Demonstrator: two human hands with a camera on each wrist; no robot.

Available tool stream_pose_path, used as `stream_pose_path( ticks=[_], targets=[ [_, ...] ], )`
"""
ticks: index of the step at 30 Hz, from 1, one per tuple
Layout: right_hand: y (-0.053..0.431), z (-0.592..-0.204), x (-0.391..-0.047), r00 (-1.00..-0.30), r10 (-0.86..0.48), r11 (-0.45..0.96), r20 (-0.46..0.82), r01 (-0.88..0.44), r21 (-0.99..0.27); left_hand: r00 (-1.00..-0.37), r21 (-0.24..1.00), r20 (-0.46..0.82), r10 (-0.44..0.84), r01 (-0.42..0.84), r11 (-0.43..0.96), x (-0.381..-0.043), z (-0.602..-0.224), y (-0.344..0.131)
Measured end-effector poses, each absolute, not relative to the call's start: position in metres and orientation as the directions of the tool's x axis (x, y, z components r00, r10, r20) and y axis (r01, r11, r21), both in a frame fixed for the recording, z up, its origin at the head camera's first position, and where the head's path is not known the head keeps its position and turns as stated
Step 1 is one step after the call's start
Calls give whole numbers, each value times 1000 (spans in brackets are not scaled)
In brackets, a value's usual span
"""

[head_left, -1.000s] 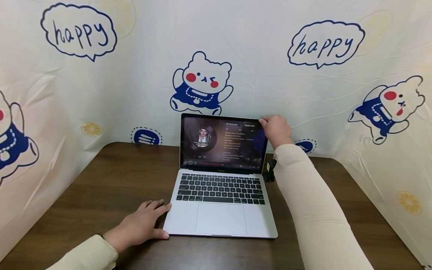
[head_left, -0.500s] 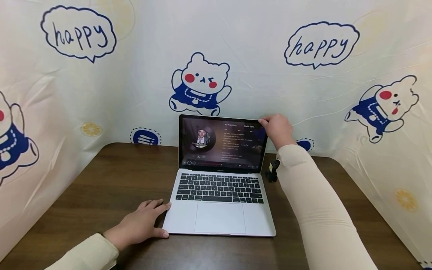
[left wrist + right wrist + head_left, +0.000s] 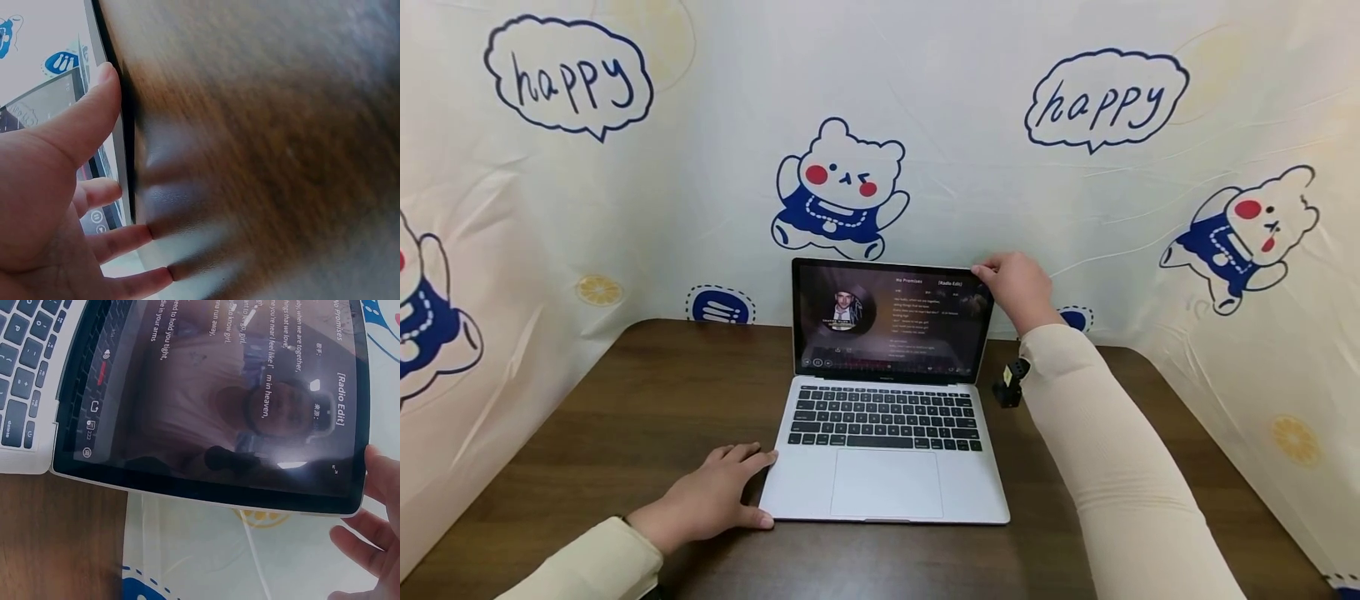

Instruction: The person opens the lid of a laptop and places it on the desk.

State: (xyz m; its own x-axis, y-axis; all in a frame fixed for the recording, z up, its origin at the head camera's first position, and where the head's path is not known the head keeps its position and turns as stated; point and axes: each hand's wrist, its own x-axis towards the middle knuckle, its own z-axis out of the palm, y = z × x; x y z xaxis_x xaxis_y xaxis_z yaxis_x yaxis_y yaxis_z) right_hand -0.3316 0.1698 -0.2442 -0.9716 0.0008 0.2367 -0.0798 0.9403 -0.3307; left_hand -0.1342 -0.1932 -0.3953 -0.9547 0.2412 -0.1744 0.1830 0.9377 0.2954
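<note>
An unfolded silver laptop (image 3: 886,483) lies on the brown table, its lit screen (image 3: 883,325) standing up and showing a music player with lyrics. My right hand (image 3: 1018,290) pinches the screen's top right corner. In the right wrist view, the thumb of that right hand (image 3: 382,519) is on the screen's edge, and other fingers reach behind it. At the laptop's front left corner is my left hand (image 3: 706,500), with thumb and index finger touching the base's edge. The left wrist view shows the fingers of this left hand (image 3: 50,187) spread and fairly straight, some fingertips on the tabletop.
Beside the laptop's right hinge stands a small black object (image 3: 1011,383), partly hidden by the right sleeve (image 3: 1120,467). A printed cloth (image 3: 970,150) with cartoon bears hangs behind and along both sides of the table (image 3: 572,458).
The head view has shifted slightly, so the whole scene sits a little further left. Both hands stay at the same spots on the laptop; any tilt of the screen is too small to tell.
</note>
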Motion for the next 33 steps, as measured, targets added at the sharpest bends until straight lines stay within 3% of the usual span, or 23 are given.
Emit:
stream_pose_path(
  ticks=[24, 33],
  targets=[
    [176, -254, -324, -969, -7, 936, 247, -94, -340, -943, 301, -203, 265, 197, 933, -141, -390, -194],
    [175, -260, -308, -940, -28, 919, 341, -159, -361, -975, 284, -77, 210, 181, 942, -151, -378, -198]
  ],
)
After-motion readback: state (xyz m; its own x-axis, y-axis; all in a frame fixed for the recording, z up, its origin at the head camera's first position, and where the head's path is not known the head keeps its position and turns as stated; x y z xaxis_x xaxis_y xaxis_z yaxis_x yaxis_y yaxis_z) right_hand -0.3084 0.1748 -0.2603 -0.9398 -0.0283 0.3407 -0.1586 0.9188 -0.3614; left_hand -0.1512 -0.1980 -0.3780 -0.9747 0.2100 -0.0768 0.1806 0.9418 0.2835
